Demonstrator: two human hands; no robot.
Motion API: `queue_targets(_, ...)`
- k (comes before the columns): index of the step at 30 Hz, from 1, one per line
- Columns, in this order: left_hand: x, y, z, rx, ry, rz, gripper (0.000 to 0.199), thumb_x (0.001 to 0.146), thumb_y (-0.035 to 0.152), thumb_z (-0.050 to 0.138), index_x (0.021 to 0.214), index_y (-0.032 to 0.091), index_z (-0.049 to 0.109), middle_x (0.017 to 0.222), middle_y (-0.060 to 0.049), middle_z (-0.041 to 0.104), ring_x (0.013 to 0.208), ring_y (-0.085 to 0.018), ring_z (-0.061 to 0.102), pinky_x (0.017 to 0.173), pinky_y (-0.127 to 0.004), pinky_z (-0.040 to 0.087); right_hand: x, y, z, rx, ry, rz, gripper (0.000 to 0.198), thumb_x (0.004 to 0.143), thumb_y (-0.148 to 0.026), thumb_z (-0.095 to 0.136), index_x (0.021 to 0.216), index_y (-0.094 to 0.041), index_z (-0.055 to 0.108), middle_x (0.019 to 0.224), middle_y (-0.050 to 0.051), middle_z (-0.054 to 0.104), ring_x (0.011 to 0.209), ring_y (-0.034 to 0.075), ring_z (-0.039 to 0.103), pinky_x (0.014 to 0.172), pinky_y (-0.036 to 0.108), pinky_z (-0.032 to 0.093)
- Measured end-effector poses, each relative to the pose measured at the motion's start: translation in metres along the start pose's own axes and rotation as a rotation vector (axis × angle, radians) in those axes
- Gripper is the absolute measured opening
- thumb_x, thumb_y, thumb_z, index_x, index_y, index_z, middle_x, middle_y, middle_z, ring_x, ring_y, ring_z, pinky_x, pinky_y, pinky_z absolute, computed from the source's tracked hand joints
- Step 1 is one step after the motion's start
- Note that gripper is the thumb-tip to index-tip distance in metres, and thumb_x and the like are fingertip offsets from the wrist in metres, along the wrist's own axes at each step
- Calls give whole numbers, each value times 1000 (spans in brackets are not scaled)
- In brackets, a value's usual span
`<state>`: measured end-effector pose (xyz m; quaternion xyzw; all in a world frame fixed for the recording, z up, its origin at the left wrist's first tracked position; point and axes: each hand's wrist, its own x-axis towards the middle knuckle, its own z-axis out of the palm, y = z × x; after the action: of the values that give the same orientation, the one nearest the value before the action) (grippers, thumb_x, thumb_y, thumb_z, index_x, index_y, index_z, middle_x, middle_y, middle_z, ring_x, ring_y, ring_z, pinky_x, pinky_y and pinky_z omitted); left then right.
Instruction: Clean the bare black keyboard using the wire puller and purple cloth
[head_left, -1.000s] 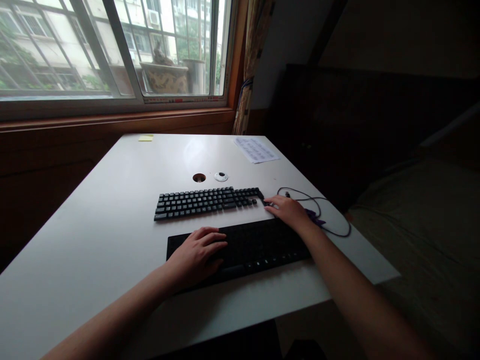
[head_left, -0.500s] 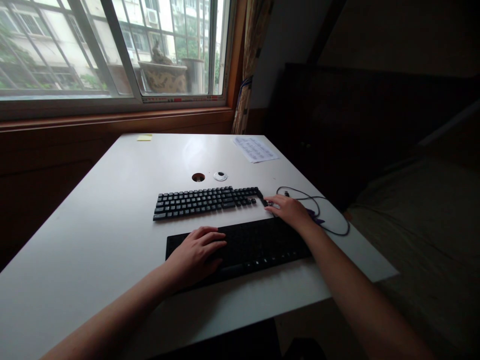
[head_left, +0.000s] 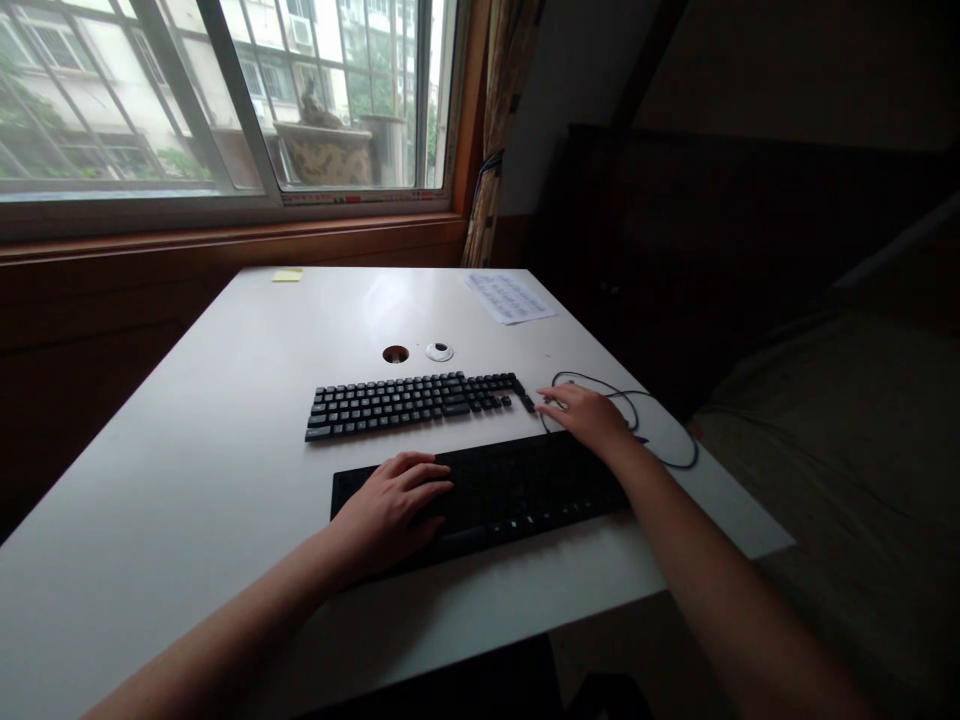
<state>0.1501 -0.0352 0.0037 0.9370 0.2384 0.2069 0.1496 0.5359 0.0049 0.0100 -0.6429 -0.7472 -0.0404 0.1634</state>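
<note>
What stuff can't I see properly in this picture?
All in the head view:
Part of the keyboard, under the left hand.
The shape of the purple thing, behind the right arm.
The writing on the paper, too small and blurred.
The left side of the window, cut off by the picture's edge.

Just bare arms (head_left: 255,590), folks
Left hand (head_left: 394,500) and right hand (head_left: 589,415) uncovered too, slim fingers (head_left: 429,472), forearms tapering to narrow wrists.

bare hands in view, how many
2: the bare left hand rests on the long black keyboard; the bare right hand is just right of the small black keycaps laid in rows.
</note>
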Motion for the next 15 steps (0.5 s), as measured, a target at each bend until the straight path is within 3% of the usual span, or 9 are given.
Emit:
queue_targets(10, 0, 0, -1, -5, -9, -1, 41, 86, 23, 65, 127, 22, 61, 133, -7, 62, 128, -29, 48, 108, -51, 45, -24, 3, -43, 93, 223, 153, 27, 90, -30, 51, 108, -20, 69, 107, 9, 73, 93, 24, 69, 86, 36, 52)
queue_targets(15, 1, 2, -2, -5, -2, 0, 40, 86, 23, 65, 126, 22, 61, 132, -8, 63, 127, -30, 49, 107, -53, 46, -54, -8, -61, 55, 231, 195, 28, 96, -27, 39, 100, -21, 66, 101, 10, 72, 97, 26, 67, 91, 38, 49)
